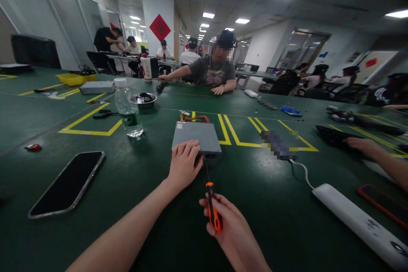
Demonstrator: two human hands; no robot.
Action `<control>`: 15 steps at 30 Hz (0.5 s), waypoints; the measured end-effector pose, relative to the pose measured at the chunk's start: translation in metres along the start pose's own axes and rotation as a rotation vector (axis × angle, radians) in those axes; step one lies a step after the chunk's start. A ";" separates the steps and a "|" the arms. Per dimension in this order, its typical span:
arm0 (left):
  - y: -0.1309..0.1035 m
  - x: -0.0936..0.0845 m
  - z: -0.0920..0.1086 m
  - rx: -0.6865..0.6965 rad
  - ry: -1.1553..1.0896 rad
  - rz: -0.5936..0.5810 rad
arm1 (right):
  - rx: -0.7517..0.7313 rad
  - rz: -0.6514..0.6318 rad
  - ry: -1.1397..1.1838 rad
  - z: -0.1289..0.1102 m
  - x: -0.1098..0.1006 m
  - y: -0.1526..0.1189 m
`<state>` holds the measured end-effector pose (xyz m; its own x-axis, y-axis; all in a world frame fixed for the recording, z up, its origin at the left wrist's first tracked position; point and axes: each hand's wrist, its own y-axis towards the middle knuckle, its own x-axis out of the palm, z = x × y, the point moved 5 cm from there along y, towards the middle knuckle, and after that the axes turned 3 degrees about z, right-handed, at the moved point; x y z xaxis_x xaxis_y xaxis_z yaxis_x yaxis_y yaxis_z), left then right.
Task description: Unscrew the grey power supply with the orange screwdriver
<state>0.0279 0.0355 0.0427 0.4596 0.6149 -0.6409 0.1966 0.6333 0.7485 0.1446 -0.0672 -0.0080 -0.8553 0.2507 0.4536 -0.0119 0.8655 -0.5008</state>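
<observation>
A grey computer power supply (196,132) lies on the green table, its bundle of coloured cables (197,118) at the far side. My left hand (185,161) holds it by the near left edge, fingers bent over the top and thumb at the front face. In my right hand (225,216) is a screwdriver (213,208) with an orange and black handle, gripped between thumb and fingers. Its thin shaft points away from me, and the tip reaches the front face of the power supply near the thumb of my left hand. Whether the tip sits in a screw is too small to tell.
A phone (68,185) and a water bottle (129,112) stand to the left, with a metal bowl (145,101) behind. At right lie a white power strip (357,221) and another person's hand (366,146). A person (213,68) sits across the table.
</observation>
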 end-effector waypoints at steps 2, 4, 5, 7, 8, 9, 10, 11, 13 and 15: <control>0.000 0.000 0.000 0.000 0.000 0.003 | -0.006 0.058 0.065 -0.001 0.003 0.000; 0.000 -0.001 0.000 -0.001 -0.003 0.004 | -0.031 0.089 0.086 -0.002 0.004 0.000; 0.000 -0.001 0.000 -0.001 -0.005 0.004 | -0.036 0.100 0.094 -0.001 0.004 0.001; 0.000 -0.001 0.000 0.001 -0.010 0.004 | -0.026 0.119 0.102 0.002 0.002 0.002; 0.000 -0.001 0.000 0.002 -0.011 0.005 | -0.016 0.131 0.104 0.003 0.001 0.003; 0.000 -0.001 0.000 0.004 -0.011 0.005 | -0.003 0.141 0.106 0.005 0.000 0.003; 0.000 -0.001 0.000 0.003 -0.011 0.006 | 0.009 0.143 0.109 0.006 0.000 0.003; 0.000 -0.001 -0.001 0.003 -0.011 0.008 | 0.019 0.138 0.114 0.007 0.000 0.004; 0.000 -0.001 -0.001 0.001 -0.012 0.009 | 0.025 0.126 0.134 0.007 0.001 0.004; 0.000 -0.001 -0.001 -0.001 -0.013 0.009 | 0.011 0.117 0.146 0.005 0.002 0.004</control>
<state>0.0269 0.0353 0.0435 0.4721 0.6145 -0.6321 0.1913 0.6285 0.7539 0.1398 -0.0659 -0.0126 -0.7669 0.4099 0.4938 0.0767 0.8224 -0.5637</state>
